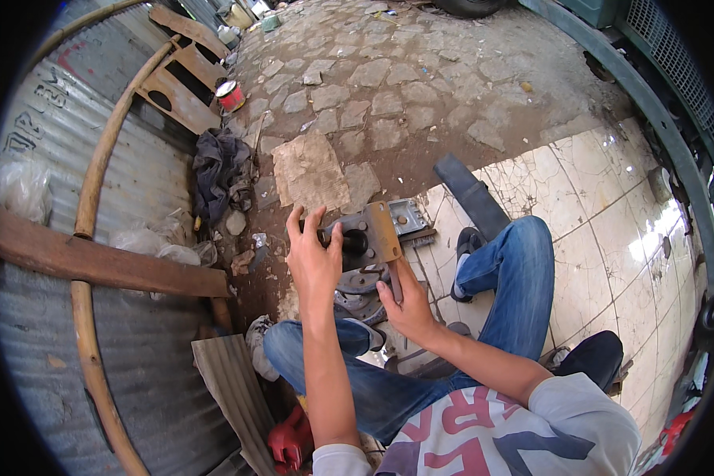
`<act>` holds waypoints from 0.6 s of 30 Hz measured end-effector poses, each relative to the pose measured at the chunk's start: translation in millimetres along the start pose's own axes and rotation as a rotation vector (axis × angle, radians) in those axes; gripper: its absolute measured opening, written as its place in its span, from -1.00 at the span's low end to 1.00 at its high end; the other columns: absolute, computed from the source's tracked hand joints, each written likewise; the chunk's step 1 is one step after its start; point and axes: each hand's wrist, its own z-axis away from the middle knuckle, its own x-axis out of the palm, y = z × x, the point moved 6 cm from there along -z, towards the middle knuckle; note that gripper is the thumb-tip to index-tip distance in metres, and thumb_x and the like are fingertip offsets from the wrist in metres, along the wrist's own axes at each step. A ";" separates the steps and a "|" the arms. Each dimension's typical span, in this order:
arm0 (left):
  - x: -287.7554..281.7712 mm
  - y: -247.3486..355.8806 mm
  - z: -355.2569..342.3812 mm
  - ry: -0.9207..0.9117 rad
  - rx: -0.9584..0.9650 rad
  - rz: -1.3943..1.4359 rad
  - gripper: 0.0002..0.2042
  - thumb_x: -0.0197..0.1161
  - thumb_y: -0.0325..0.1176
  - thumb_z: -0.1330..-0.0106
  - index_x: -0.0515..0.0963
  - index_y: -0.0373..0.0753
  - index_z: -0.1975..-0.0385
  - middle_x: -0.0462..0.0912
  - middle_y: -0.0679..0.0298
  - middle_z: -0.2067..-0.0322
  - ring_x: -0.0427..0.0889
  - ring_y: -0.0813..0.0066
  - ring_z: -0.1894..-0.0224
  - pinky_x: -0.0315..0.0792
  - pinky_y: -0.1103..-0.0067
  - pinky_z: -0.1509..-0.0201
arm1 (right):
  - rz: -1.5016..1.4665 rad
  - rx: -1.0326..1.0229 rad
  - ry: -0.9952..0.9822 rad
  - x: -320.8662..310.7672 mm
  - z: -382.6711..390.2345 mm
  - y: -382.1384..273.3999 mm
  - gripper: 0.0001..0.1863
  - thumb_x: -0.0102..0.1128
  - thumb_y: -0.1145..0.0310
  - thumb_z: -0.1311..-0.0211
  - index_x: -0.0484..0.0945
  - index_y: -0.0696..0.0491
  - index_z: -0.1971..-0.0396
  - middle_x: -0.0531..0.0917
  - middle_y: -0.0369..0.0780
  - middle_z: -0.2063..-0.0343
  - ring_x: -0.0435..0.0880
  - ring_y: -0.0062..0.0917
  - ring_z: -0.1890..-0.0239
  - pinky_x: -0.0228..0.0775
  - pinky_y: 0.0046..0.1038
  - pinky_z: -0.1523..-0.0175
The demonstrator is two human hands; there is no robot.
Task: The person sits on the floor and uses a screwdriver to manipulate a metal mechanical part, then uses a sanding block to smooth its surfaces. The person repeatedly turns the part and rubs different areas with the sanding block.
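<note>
A metal bracket (383, 230) with a rusty yellowish end plate, bolt heads and a black round part is held up in front of me. My right hand (409, 305) grips its lower right side, thumb pressed against it. At the bracket's left end is my left hand (314, 252), fingers spread and bent beside the black round part (355, 242). Whether those fingertips touch it is hidden. Below the bracket lie round grey metal parts (361, 289), partly covered by my hands. Just behind it sits a grey metal tray-like piece (407, 216).
A long dark bar (472, 194) lies on cracked tiles (579, 190) beside my foot. Flattened brown cardboard (311, 170) rests on the dirt ahead. Corrugated sheet wall with a wooden beam (111, 254) stands at left, dark cloth (220, 170) near it. A vehicle's metal frame (650, 103) borders the right.
</note>
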 end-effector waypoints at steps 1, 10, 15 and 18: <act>-0.6 1.1 0.3 -0.010 -0.009 0.004 -0.59 0.37 -0.24 -0.29 0.55 -0.14 -0.12 0.36 0.03 -0.30 0.65 -0.07 -0.02 0.56 0.19 -0.03 | -0.001 0.001 -0.003 -0.5 0.5 1.3 -0.37 0.15 0.48 -0.35 0.21 0.21 -0.39 0.33 0.12 -0.35 0.38 -0.02 -0.36 0.30 -0.28 -0.36; -3.7 1.7 1.6 -0.061 0.000 0.017 -0.41 0.48 -0.17 -0.19 0.48 -0.25 -0.19 0.33 0.13 -0.34 0.55 -0.04 -0.20 0.51 0.22 -0.17 | -0.048 0.043 -0.009 2.7 5.6 6.8 -0.37 0.13 0.50 -0.35 0.18 0.21 -0.39 0.33 0.10 -0.34 0.38 -0.06 -0.37 0.27 -0.30 -0.37; 12.8 -6.5 8.3 -0.032 -0.074 0.085 -0.39 0.51 -0.11 -0.15 0.48 -0.20 -0.18 0.32 0.15 -0.32 0.55 -0.08 -0.19 0.51 0.19 -0.16 | -0.007 0.034 0.014 -6.8 -2.3 -7.0 -0.37 0.10 0.55 -0.33 0.20 0.22 -0.39 0.31 0.06 -0.37 0.34 -0.10 -0.40 0.21 -0.30 -0.41; 26.7 -12.8 14.8 -0.053 -0.162 0.039 -0.41 0.44 -0.04 -0.18 0.47 -0.16 -0.15 0.27 0.14 -0.34 0.58 -0.15 -0.13 0.52 0.15 -0.12 | 0.064 -0.088 0.035 -11.3 -9.3 -7.9 -0.38 0.10 0.56 -0.31 0.24 0.22 -0.38 0.32 0.03 -0.38 0.35 -0.11 -0.39 0.22 -0.27 -0.42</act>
